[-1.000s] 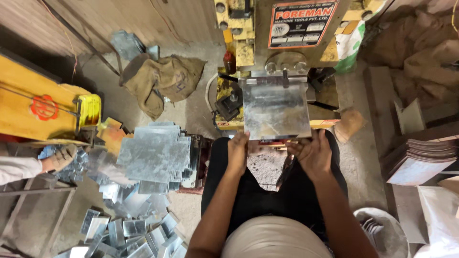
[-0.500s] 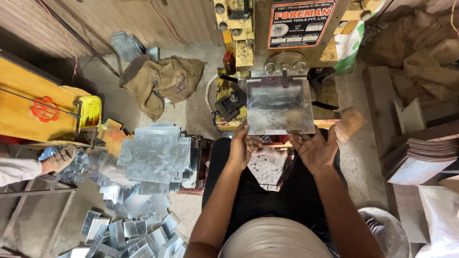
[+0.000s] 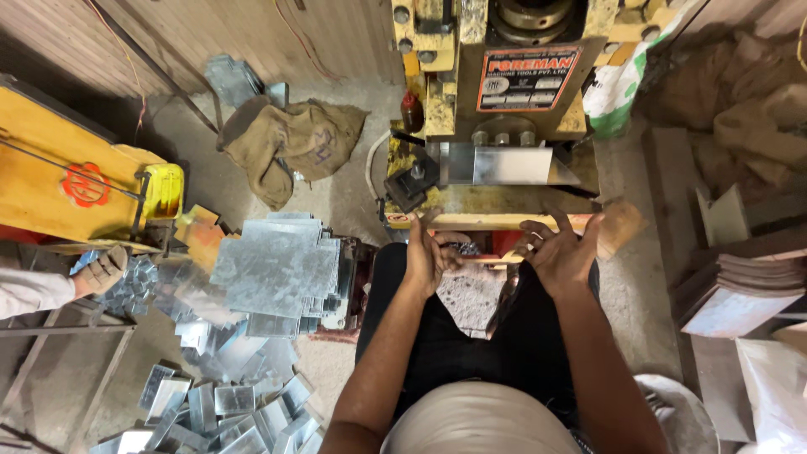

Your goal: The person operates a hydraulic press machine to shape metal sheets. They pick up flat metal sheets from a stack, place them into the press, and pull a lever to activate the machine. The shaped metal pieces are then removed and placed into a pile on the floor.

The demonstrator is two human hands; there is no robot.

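Head view, looking straight down: bare concrete floor [image 3: 353, 181], dusty, with a corrugated wall along the top edge. A yellow press machine [image 3: 496, 76] stands at top centre; a brown sack [image 3: 290, 143] lies crumpled on the floor to its left. A bent sheet-metal piece [image 3: 504, 165] sits in the press bed under the ram, long axis running left to right across the frame, its folded-up face towards the seated person and its right end tapering to a point. Left hand [image 3: 429, 256] is raised just in front of the bed edge, fingers spread and pointing up towards the machine, open, gripping nothing. Right hand [image 3: 561, 252] is at the same height, palm turned inward, fingers splayed, likewise open and empty. Both forearms run up from the lap, roughly parallel; neither hand touches the metal piece, which lies just beyond the fingertips. Left of the knee, a stack of flat cut metal blanks [image 3: 273, 269]; below it a heap of folded pieces [image 3: 227, 408]. At far left, another person's gloved hand [image 3: 101, 271] rests on small metal parts. Stacked boards [image 3: 740, 290] at right.
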